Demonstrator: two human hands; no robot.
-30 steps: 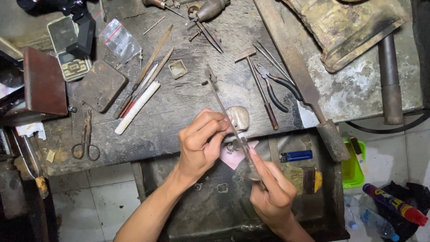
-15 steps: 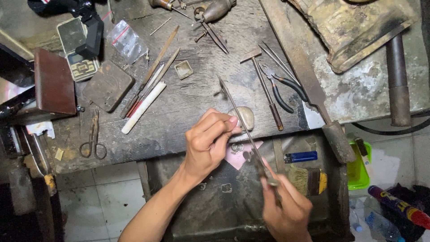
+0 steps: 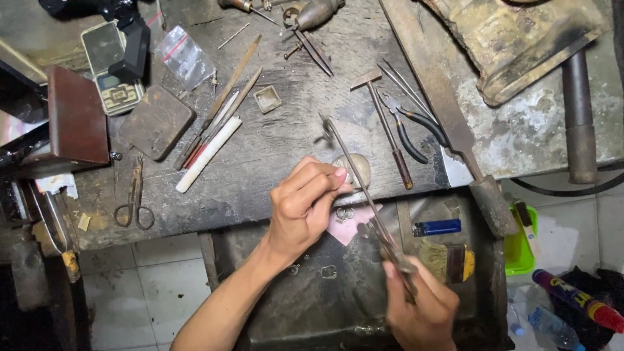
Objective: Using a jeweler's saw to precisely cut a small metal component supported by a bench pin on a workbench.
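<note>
Seen from the head camera: left hand [image 3: 304,207] pinched shut on a small piece at the tabletop [image 3: 273,162] edge; right hand [image 3: 421,311] closed around one long file [image 3: 364,192], angled across it. Nearby: one hammer [image 3: 383,123], one pliers [image 3: 413,123], one scissors [image 3: 134,195], one blue lighter [image 3: 437,227].

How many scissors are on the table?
1. The scissors lie at the table's left front edge, handles toward the person, far from both hands. More could be hidden under the clutter.

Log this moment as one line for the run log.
left hand: pinching small piece at bench edge | right hand: gripping long thin file, laid across piece | nearby: pliers, blue lighter
</note>
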